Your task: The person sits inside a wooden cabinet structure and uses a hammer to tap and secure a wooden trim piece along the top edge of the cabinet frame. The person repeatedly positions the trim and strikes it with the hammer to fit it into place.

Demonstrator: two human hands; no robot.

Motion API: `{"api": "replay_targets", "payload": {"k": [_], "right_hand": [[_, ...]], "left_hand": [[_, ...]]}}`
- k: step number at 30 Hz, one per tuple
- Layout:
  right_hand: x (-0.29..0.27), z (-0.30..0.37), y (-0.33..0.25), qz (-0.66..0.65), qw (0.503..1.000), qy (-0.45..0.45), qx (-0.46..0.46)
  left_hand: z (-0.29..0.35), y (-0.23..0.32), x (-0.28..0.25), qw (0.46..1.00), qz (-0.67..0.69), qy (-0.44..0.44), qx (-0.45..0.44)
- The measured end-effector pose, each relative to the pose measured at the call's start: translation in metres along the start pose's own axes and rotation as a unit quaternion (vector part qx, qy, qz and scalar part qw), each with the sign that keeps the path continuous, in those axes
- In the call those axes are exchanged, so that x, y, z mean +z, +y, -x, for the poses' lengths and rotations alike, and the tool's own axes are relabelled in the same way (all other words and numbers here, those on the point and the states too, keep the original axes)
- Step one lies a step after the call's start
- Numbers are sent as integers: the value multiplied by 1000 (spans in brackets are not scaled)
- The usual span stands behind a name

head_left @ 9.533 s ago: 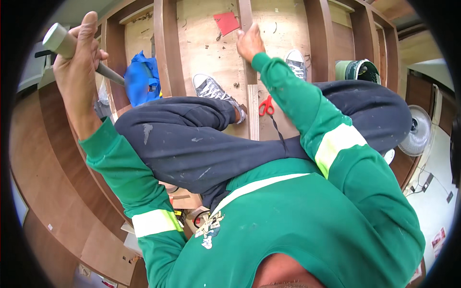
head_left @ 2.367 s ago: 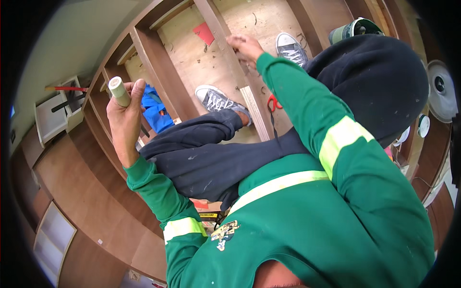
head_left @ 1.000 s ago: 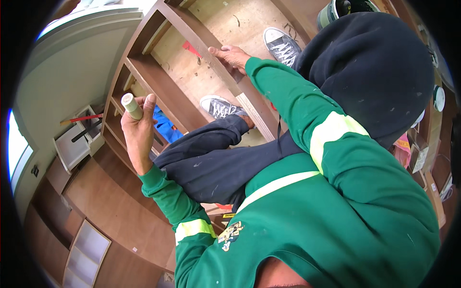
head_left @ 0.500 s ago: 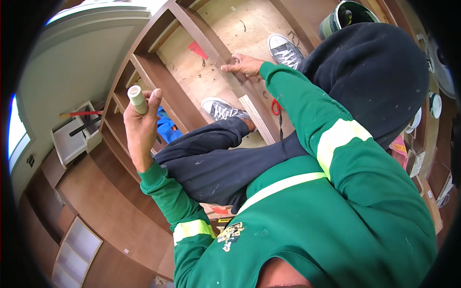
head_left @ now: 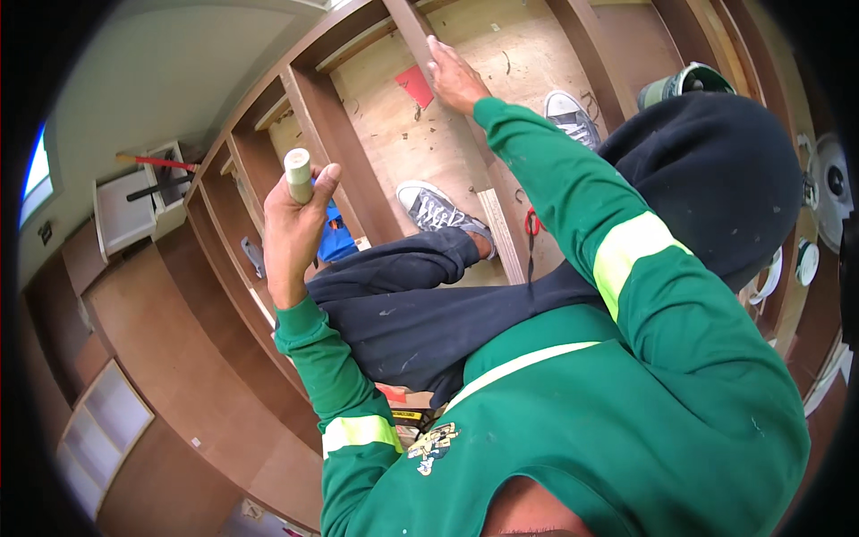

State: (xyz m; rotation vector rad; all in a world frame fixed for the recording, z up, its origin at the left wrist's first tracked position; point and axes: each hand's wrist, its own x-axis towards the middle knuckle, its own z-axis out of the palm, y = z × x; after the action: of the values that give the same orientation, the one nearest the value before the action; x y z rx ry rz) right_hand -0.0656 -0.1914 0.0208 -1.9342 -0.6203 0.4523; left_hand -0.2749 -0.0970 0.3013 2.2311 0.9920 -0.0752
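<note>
A pale, round-ended wooden-looking handle (head_left: 298, 172) stands up out of the closed fist of my left hand (head_left: 291, 237), thumb along its side; the rest of the tool is hidden. That fist is above my left leg, beside the brown wooden frame. My right hand (head_left: 456, 80) reaches out to a long brown divider (head_left: 412, 29) of the frame, its fingers stretched out and lying along the edge. Just left of that divider, a red triangular scrap (head_left: 414, 87) lies on the light plywood panel (head_left: 376, 116).
My shoes (head_left: 438, 210) stand among the dividers. Red-handled scissors (head_left: 532, 221) lie near a pale laminated strip (head_left: 503, 233). A dark bucket (head_left: 689, 82) is beyond my right knee. At left are a white drawer-like box (head_left: 123, 215), a red-handled tool (head_left: 157, 162) and a blue item (head_left: 335, 240).
My right hand has moved farther along the divider, its fingers now straighter. My left hand keeps hold of the handle. The whole view has shifted a little.
</note>
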Motion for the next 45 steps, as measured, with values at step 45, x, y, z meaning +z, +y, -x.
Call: {"api": "replay_targets", "payload": {"k": [45], "right_hand": [[-135, 81, -144, 603, 646, -394, -252]], "left_hand": [[12, -61, 296, 975, 177, 85, -101]]}}
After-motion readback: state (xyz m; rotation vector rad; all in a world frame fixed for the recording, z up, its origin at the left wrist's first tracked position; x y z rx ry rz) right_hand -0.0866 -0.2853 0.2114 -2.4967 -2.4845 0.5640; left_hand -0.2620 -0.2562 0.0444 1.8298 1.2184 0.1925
